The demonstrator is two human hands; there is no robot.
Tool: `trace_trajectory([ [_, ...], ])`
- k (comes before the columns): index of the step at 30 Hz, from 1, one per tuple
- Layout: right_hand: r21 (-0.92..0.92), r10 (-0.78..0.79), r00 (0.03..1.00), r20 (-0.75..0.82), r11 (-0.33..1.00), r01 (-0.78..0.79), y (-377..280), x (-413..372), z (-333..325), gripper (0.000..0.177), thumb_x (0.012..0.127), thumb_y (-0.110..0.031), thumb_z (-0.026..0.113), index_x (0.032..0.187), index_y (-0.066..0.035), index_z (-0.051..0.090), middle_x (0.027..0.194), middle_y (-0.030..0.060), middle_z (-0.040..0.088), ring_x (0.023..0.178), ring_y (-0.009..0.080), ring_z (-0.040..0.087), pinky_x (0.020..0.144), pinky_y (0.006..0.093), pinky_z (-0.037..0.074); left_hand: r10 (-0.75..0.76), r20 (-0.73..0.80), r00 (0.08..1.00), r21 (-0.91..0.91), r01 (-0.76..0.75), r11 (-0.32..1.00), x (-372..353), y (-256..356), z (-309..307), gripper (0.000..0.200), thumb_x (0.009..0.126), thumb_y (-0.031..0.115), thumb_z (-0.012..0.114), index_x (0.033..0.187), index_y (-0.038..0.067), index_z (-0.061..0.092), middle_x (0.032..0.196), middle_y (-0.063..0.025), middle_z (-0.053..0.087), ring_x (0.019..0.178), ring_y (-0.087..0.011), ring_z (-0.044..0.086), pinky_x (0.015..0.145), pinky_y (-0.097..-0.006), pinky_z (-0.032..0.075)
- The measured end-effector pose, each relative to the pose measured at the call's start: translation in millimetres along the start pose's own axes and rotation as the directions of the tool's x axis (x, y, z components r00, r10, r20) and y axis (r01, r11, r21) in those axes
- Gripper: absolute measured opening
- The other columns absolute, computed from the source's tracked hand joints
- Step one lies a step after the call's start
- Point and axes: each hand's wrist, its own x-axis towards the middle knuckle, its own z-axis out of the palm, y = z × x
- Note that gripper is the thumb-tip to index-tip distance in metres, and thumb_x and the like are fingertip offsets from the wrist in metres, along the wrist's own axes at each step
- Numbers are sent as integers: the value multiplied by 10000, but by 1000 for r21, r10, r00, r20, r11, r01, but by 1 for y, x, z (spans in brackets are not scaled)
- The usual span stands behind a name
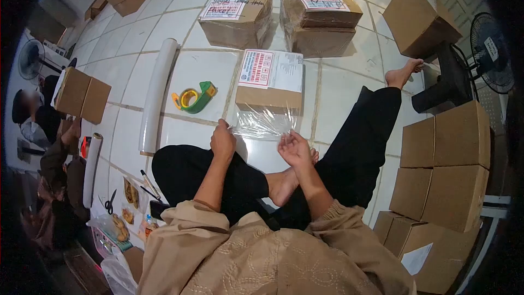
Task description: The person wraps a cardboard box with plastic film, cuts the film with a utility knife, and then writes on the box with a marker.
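A cardboard box [267, 99] with a red-printed label and a white sheet on top lies on the tiled floor in front of me. Clear plastic wrap [261, 124] stretches from its near side toward me. My left hand [223, 141] is closed on the wrap's left corner. At the right corner, my right hand [295, 147] pinches the wrap between thumb and fingers, palm partly turned up. A green tape dispenser [201, 98] with a yellow roll rests left of the box, beside a long roll of clear film [158, 98].
Two wrapped parcels [232, 30] [316, 35] stand beyond the box. Stacked cartons [445, 169] and a black fan [490, 49] are at the right. Scissors [111, 203] and bags lie at lower left. Another person [41, 114] sits at the far left near a carton [82, 95].
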Motion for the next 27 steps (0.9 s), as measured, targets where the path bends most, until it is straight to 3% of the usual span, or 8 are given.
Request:
trace_trajectory([
  [9, -376, -261, 958, -121, 905, 199, -7, -20, -9, 193, 829, -168, 627, 974, -62, 558, 816, 13, 539, 840, 234, 619, 654, 308, 446, 136, 55, 989, 215, -145, 966, -6, 0, -3, 151, 822, 52, 484, 963, 23, 436, 869, -179, 548, 753, -357, 614, 620, -452, 511],
  [11, -732, -543, 840, -20, 580, 358, -6, -28, -7, 212, 820, -136, 637, 993, -45, 556, 810, 28, 548, 791, 247, 642, 694, 337, 469, 130, 73, 989, 221, -143, 965, -11, 3, -16, 162, 813, 52, 497, 964, 22, 446, 871, -174, 544, 761, -343, 613, 608, -437, 514],
  [13, -796, -642, 767, 20, 454, 401, 4, -40, -3, 210, 806, -68, 619, 995, -20, 542, 876, 65, 553, 844, 254, 611, 776, 363, 467, 62, 105, 993, 192, -81, 978, -19, 5, -33, 231, 745, 4, 566, 960, 39, 491, 937, -182, 537, 874, -369, 567, 709, -457, 485],
  [15, -655, -742, 110, 662, -500, 567, 19, -55, 5, 220, 793, -34, 592, 998, 6, 522, 958, 114, 545, 893, 272, 566, 813, 353, 447, 204, 36, 978, 30, -205, 978, -18, 11, -36, 254, 707, -12, 565, 950, 33, 508, 924, -168, 535, 880, -359, 558, 727, -441, 481],
  [19, -164, 100, 363, 926, -761, 628, 23, -34, 72, 154, 774, 10, 502, 916, 15, 562, 1009, 154, 553, 984, 335, 522, 872, 396, 420, 555, -111, 824, -308, -560, 769, 5, 42, 14, 313, 646, -32, 563, 952, 33, 539, 939, -171, 528, 914, -362, 539, 790, -439, 450],
  [21, 182, 413, 394, 821, -844, 505, 6, 7, 76, 333, 793, -75, 493, 1115, -4, 538, 1209, 132, 505, 1162, 285, 452, 1003, 386, 341, 428, 102, 898, -256, -392, 884, 8, 50, 18, 326, 687, -57, 538, 1004, 17, 524, 978, -190, 541, 969, -363, 536, 798, -425, 463],
  [23, 326, 507, 470, 722, -849, 416, -18, 19, 61, 418, 818, -128, 473, 1221, -15, 458, 1309, 114, 417, 1235, 258, 373, 1053, 378, 261, 234, 203, 951, -161, -203, 966, 17, 34, 42, 400, 695, -60, 528, 1084, 28, 514, 986, -188, 546, 966, -353, 548, 774, -422, 484],
  [27, 365, 455, 712, 535, -885, 290, -11, 16, 55, 597, 871, -227, 419, 1401, -27, 230, 1488, 61, 172, 1365, 192, 160, 1126, 364, 77, 303, 93, 949, -197, -280, 939, 9, 21, 45, 438, 731, -50, 494, 1158, 48, 502, 961, -160, 556, 935, -349, 569, 759, -425, 489],
])
